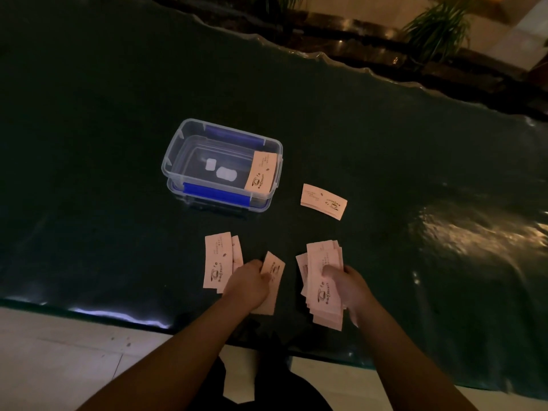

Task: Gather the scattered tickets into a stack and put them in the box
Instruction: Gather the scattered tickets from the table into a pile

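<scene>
Pale pink coffee tickets lie on a dark green table cover. My right hand (350, 287) grips a fanned stack of tickets (321, 280) near the table's front edge. My left hand (250, 284) pinches a single ticket (274, 269), which tilts off the surface. Just left of that hand lie two overlapping tickets (218, 261). A lone ticket (323, 201) rests flat to the right of the box. The clear plastic box (178, 161) with blue latches stands open at the centre, and one ticket (261, 175) leans against its right inner wall.
The table cover (103, 203) has a wrinkled far edge and a glossy reflection at right. Potted plants (439, 28) and a dark ledge run behind it. Light floor tiles (59, 357) show below the near edge.
</scene>
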`<control>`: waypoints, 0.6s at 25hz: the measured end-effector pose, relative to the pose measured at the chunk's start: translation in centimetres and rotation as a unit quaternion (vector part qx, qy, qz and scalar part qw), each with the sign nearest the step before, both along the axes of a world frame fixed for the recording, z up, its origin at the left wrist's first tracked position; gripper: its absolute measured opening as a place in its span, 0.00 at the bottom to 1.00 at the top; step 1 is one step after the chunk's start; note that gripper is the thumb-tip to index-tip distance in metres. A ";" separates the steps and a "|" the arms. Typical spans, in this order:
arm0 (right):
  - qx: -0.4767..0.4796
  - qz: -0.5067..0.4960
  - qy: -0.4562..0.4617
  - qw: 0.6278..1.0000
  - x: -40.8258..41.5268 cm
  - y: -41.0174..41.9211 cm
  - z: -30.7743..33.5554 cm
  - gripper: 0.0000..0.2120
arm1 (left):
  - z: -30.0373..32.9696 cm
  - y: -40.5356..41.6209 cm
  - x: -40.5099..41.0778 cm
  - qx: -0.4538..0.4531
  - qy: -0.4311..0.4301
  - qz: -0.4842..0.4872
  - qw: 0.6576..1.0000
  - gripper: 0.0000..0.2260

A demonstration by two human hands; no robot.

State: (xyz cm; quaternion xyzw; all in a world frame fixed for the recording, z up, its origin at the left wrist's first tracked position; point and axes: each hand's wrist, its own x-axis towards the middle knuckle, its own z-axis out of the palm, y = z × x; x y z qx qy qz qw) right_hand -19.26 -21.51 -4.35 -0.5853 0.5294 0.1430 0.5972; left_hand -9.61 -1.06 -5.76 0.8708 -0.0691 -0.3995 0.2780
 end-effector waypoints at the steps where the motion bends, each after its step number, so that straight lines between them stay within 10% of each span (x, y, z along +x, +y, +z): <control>1: 0.011 -0.008 -0.003 1.000 -0.2 0.2 -0.1 0.23 | -0.1 -0.2 0.0 -0.005 0.004 0.006 1.000 0.14; 7: 0.036 -0.037 -0.014 0.999 -1.3 0.6 -0.6 0.22 | 0.3 0.4 2.8 -0.019 -0.010 -0.150 0.989 0.24; 12: 0.031 -0.046 -0.028 0.998 -1.6 0.4 -0.6 0.23 | 2.3 -2.0 5.2 0.031 -0.134 -0.430 0.892 0.25; 15: 0.022 -0.046 -0.033 0.998 -1.8 0.3 -0.8 0.22 | 2.0 -3.2 4.7 0.012 -0.213 -0.431 0.877 0.28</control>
